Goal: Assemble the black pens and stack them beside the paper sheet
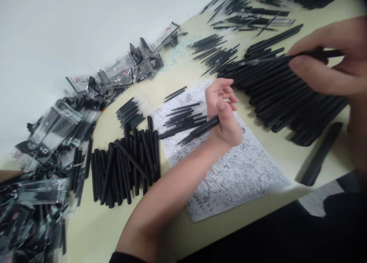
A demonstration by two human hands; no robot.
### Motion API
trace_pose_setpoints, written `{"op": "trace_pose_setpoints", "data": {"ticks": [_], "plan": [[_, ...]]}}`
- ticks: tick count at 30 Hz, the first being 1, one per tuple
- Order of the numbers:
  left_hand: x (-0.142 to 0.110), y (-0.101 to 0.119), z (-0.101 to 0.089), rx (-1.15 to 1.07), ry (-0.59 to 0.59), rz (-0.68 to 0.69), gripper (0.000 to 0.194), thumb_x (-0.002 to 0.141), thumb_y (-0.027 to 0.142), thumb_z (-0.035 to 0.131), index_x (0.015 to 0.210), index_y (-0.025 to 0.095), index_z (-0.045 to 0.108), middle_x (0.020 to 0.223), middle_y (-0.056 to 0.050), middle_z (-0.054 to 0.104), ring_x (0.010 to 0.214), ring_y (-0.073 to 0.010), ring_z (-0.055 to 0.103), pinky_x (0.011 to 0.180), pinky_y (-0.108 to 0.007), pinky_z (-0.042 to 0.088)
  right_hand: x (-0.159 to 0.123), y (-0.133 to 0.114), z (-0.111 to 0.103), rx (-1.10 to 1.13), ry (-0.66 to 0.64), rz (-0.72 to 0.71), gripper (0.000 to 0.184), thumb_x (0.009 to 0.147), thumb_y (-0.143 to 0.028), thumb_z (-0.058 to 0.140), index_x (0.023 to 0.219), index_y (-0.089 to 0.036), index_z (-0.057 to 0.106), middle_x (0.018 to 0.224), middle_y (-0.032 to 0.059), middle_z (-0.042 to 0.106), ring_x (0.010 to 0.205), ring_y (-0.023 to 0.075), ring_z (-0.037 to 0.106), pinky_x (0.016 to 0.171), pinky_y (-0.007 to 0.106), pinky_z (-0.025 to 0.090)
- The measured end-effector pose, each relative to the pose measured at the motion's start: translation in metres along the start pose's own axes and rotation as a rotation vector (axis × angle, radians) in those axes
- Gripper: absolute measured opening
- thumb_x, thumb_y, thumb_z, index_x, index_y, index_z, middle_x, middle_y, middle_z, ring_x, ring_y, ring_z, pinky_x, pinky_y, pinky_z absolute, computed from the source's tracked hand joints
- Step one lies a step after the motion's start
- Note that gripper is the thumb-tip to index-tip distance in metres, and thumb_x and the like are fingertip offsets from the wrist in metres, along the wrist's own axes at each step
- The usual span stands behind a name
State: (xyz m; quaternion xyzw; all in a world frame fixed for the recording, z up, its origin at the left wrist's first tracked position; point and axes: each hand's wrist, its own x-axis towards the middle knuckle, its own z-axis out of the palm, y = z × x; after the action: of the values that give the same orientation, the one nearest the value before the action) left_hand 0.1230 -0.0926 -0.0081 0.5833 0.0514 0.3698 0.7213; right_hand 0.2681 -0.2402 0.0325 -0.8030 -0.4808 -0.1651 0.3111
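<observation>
My right hand, at the upper right, pinches a slim black pen between thumb and fingers. Its pale, blurred front end points left over a pile of black pens. Over a sheet of scribbled paper, my left hand is loosely curled with its fingertips raised. A black pen barrel sticks out to the left from under its thumb; the grip is partly hidden. Thin black refills lie on the paper beside that hand.
Black caps or barrels are heaped left of the paper. Plastic packets line the table's left edge. More refills and thin sticks lie toward the back. One thick black marker-like piece rests near the right edge.
</observation>
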Motion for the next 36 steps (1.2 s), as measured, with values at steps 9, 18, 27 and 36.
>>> {"op": "trace_pose_setpoints", "data": {"ticks": [9, 18, 27, 36], "plan": [[-0.018, -0.004, -0.003, 0.614, -1.161, 0.605, 0.055, 0.091, 0.065, 0.037, 0.068, 0.02, 0.059, 0.054, 0.001, 0.049, 0.055, -0.0135, 0.057, 0.054, -0.026, 0.033, 0.007, -0.034, 0.02, -0.143, -0.076, -0.328, 0.02, 0.09, -0.036, 0.052, 0.091, -0.02, 0.065, 0.062, -0.001, 0.062, 0.05, 0.0091, 0.047, 0.047, 0.024, 0.034], [-0.016, 0.006, -0.001, 0.785, -1.203, 0.506, 0.067, 0.089, 0.073, 0.03, 0.07, 0.019, 0.065, 0.058, -0.001, 0.053, 0.058, -0.0148, 0.058, 0.056, -0.028, 0.03, 0.003, -0.042, 0.037, -0.353, -0.173, -0.25, 0.057, 0.086, -0.071, 0.04, 0.082, -0.021, 0.068, 0.045, -0.0011, 0.049, 0.045, 0.0119, 0.044, 0.046, 0.026, 0.025], [-0.015, 0.011, -0.001, 0.794, -1.2, 0.441, 0.062, 0.088, 0.071, 0.037, 0.069, 0.018, 0.064, 0.062, -0.001, 0.055, 0.064, -0.0154, 0.06, 0.056, -0.028, 0.03, 0.005, -0.046, 0.035, -0.204, -0.282, -0.287, 0.037, 0.095, -0.042, 0.039, 0.097, -0.022, 0.069, 0.08, 0.0022, 0.072, 0.066, 0.0127, 0.061, 0.051, 0.026, 0.032], [-0.017, 0.007, -0.002, 0.77, -1.164, 0.468, 0.062, 0.09, 0.068, 0.034, 0.067, 0.018, 0.063, 0.064, -0.002, 0.057, 0.065, -0.0157, 0.06, 0.057, -0.028, 0.029, 0.003, -0.046, 0.042, -0.349, -0.197, -0.25, 0.044, 0.094, -0.055, 0.041, 0.091, -0.024, 0.072, 0.064, -0.0015, 0.069, 0.049, 0.0103, 0.051, 0.045, 0.025, 0.024]]}}
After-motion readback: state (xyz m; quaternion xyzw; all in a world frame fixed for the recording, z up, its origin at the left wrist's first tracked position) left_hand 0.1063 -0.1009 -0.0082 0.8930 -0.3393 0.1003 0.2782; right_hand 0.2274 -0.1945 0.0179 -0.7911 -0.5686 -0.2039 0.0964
